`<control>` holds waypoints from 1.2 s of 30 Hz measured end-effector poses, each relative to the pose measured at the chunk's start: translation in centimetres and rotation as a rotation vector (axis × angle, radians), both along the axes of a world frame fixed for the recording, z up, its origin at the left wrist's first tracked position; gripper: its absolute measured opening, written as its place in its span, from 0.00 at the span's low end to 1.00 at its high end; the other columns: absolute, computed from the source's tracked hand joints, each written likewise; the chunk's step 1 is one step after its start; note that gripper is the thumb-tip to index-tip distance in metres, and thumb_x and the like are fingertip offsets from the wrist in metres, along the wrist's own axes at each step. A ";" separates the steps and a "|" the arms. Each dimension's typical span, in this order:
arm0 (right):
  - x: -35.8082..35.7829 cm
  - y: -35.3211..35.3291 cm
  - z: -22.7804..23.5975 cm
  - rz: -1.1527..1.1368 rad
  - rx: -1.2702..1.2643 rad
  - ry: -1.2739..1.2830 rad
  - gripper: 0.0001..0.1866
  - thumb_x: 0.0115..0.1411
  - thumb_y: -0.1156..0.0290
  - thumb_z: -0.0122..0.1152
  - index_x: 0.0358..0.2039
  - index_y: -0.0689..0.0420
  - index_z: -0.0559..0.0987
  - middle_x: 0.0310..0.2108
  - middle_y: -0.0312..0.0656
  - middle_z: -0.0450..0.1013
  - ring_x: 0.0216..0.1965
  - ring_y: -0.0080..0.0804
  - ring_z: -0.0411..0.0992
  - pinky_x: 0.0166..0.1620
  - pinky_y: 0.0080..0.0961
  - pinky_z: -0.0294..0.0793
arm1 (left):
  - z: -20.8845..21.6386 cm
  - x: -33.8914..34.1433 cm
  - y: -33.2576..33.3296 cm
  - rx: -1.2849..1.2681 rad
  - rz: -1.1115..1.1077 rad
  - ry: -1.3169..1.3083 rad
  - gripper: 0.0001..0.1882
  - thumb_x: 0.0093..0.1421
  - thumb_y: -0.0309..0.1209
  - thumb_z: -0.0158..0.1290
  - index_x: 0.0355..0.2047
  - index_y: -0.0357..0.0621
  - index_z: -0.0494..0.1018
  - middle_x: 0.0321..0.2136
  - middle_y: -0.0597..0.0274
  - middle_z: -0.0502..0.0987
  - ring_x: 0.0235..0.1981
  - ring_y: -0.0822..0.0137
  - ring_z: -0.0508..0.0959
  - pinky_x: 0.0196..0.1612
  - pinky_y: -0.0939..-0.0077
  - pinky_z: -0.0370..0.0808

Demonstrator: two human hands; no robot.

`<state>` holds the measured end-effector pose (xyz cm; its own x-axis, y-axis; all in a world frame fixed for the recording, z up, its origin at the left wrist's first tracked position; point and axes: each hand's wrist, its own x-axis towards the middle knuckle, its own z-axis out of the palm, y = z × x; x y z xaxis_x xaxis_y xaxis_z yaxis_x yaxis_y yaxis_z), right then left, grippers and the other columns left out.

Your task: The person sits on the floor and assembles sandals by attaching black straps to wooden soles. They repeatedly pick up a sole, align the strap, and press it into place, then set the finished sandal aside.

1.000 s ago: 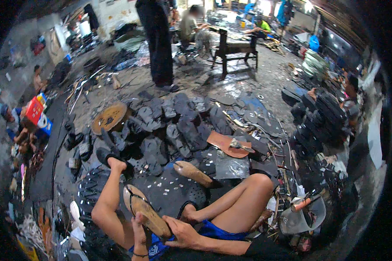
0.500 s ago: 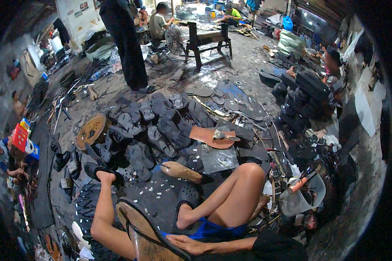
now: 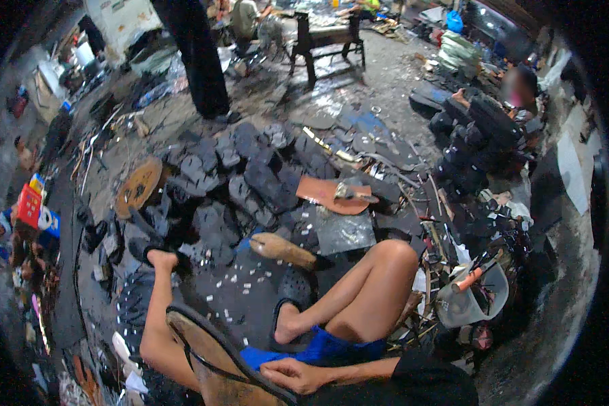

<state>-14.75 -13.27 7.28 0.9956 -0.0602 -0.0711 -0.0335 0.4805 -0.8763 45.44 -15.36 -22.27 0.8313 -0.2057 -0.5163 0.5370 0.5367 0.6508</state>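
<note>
This sandal (image 3: 224, 388) is strapped; my right hand (image 3: 294, 375) curls its fingers beside it, grip unclear, my left hand unseen. More dark soles (image 3: 257, 186) lie heaped.

The sandal (image 3: 213, 358) at the bottom is tan, dark-smudged and black-edged; the shorts (image 3: 358, 350) are bright blue. The clog (image 3: 295, 285) is black, dotted with holes, the last (image 3: 282, 250) light brown, the sheet (image 3: 318, 193) right of centre orange-brown, the far-left box (image 3: 29, 205) red.

Footwear workshop
Soles (image 3: 240, 183) heap the floor (image 3: 379, 78), a stack (image 3: 482, 130) near its right edge; closer in, a shoe last (image 3: 283, 250) and a sandal (image 3: 227, 375).
</note>
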 end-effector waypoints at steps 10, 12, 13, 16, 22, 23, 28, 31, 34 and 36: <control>1.9 3.4 -5.4 0.372 0.278 -0.028 0.22 0.66 0.50 0.48 0.46 0.56 0.73 0.37 0.26 0.68 0.40 0.15 0.63 0.42 0.19 0.65 | 8.2 -1.7 1.6 0.020 -0.029 -0.175 0.41 0.54 0.55 0.48 0.62 0.42 0.55 0.58 0.62 0.62 0.57 0.64 0.63 0.59 0.66 0.61; 0.7 4.4 -9.3 0.369 0.348 0.103 0.20 0.64 0.54 0.54 0.48 0.57 0.72 0.39 0.27 0.67 0.40 0.15 0.64 0.44 0.18 0.66 | 12.9 -9.6 -2.2 0.050 -0.166 -0.266 0.46 0.50 0.56 0.51 0.62 0.41 0.53 0.58 0.60 0.61 0.58 0.63 0.63 0.59 0.65 0.61; 0.3 3.8 -9.7 0.376 0.351 0.140 0.20 0.63 0.57 0.56 0.48 0.57 0.70 0.39 0.27 0.67 0.40 0.15 0.64 0.45 0.18 0.66 | 16.8 -15.5 -2.7 0.072 -0.242 -0.334 0.48 0.48 0.57 0.53 0.62 0.41 0.52 0.58 0.59 0.60 0.58 0.62 0.63 0.59 0.65 0.61; 1.2 0.1 -3.0 -0.041 0.095 0.087 0.25 0.62 0.54 0.57 0.50 0.60 0.68 0.49 0.39 0.67 0.55 0.25 0.62 0.56 0.26 0.62 | 28.4 -32.6 6.7 0.251 -0.285 -0.538 0.56 0.42 0.60 0.58 0.63 0.40 0.49 0.58 0.56 0.58 0.58 0.60 0.62 0.59 0.63 0.61; -0.1 -1.9 3.7 -0.190 -0.753 -0.353 0.50 0.49 0.54 0.71 0.62 0.66 0.54 0.59 0.55 0.58 0.61 0.43 0.58 0.63 0.35 0.57 | 33.2 -49.9 16.3 0.521 -0.257 -0.681 0.71 0.30 0.65 0.67 0.63 0.37 0.43 0.59 0.51 0.55 0.58 0.56 0.60 0.59 0.60 0.61; -0.3 -1.7 3.1 -0.086 -0.815 -0.339 0.59 0.45 0.49 0.73 0.64 0.69 0.47 0.62 0.58 0.52 0.65 0.46 0.51 0.65 0.37 0.53 | 33.8 -50.3 16.1 0.561 -0.266 -0.690 0.69 0.31 0.63 0.69 0.63 0.37 0.44 0.58 0.50 0.56 0.58 0.56 0.61 0.59 0.60 0.61; -0.7 -1.9 1.4 0.061 0.024 -0.192 0.60 0.45 0.54 0.74 0.65 0.66 0.43 0.65 0.53 0.47 0.66 0.41 0.48 0.66 0.35 0.48 | 36.6 -52.3 14.6 0.770 -0.518 -0.984 0.68 0.35 0.58 0.69 0.63 0.30 0.44 0.54 0.44 0.64 0.59 0.53 0.63 0.62 0.61 0.57; -1.9 -1.9 0.7 0.078 0.354 -0.167 0.60 0.45 0.55 0.74 0.65 0.65 0.43 0.65 0.52 0.48 0.66 0.41 0.48 0.66 0.35 0.48 | 37.0 -52.9 14.2 1.110 -0.659 -1.118 0.42 0.56 0.53 0.55 0.58 0.29 0.60 0.55 0.40 0.65 0.54 0.47 0.66 0.58 0.60 0.61; -4.3 -2.4 1.3 0.067 0.400 -0.164 0.59 0.45 0.55 0.73 0.65 0.65 0.43 0.65 0.52 0.48 0.66 0.41 0.49 0.66 0.35 0.48 | 36.7 -51.1 15.2 1.202 -0.674 -1.402 0.27 0.62 0.47 0.49 0.53 0.38 0.70 0.52 0.44 0.68 0.53 0.46 0.66 0.56 0.61 0.61; -5.4 -2.3 1.2 0.071 0.406 -0.178 0.59 0.45 0.56 0.73 0.65 0.65 0.43 0.65 0.51 0.48 0.65 0.40 0.49 0.66 0.36 0.48 | 37.0 -52.2 15.2 1.010 -0.733 -1.007 0.17 0.66 0.41 0.46 0.37 0.40 0.76 0.36 0.51 0.74 0.41 0.62 0.71 0.45 0.69 0.67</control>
